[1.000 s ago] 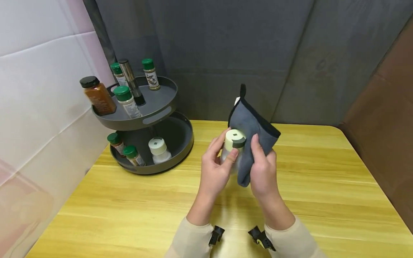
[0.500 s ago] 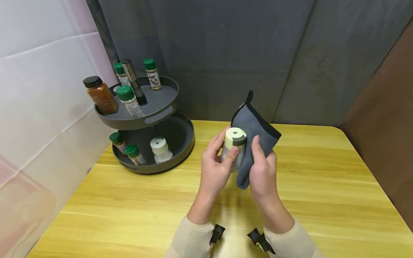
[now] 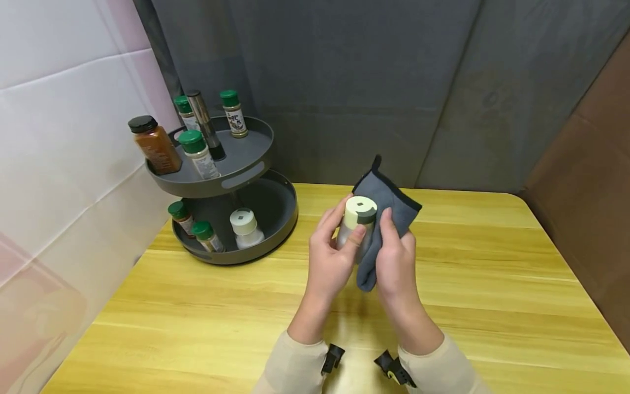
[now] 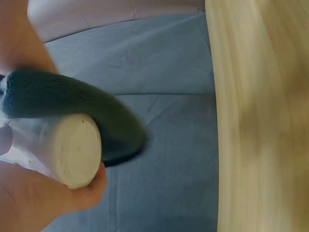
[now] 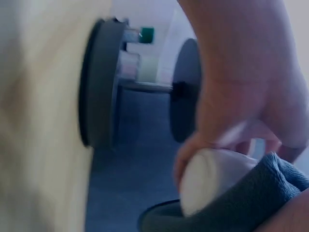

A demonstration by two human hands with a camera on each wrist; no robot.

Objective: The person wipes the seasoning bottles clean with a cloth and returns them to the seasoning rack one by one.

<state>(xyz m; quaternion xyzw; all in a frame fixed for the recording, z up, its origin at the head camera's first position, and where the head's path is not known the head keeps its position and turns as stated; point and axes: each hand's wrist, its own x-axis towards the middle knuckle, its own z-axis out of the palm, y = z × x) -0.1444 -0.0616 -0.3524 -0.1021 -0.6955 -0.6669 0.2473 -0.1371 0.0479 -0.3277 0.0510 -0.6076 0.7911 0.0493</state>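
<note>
A seasoning jar (image 3: pixel 361 210) with a cream lid and clear body is held upright above the table in my left hand (image 3: pixel 331 261); the thumb lies on its near side and the fingers curl round the left. My right hand (image 3: pixel 396 261) grips a grey cloth (image 3: pixel 396 205) with black edging and a hanging loop, its thumb pressing the fabric. The cloth lies against the jar's right side. In the left wrist view, the jar's pale base (image 4: pixel 79 151) shows beneath the blurred cloth (image 4: pixel 72 101). The right fingers behind the cloth are hidden in the head view.
A dark two-tier round rack (image 3: pixel 236 254) stands at the left on the wooden table (image 3: pixel 197 328). Its upper tier carries green-lidded spice bottles, a steel grinder (image 3: pixel 205 126) and an orange-brown jar (image 3: pixel 156 146). A similar cream-lidded jar (image 3: pixel 247 230) sits below. Grey fabric hangs behind.
The right hand and cloth have shifted slightly left and down against the jar, the loop now lower. The left hand and jar stay nearly in place.
</note>
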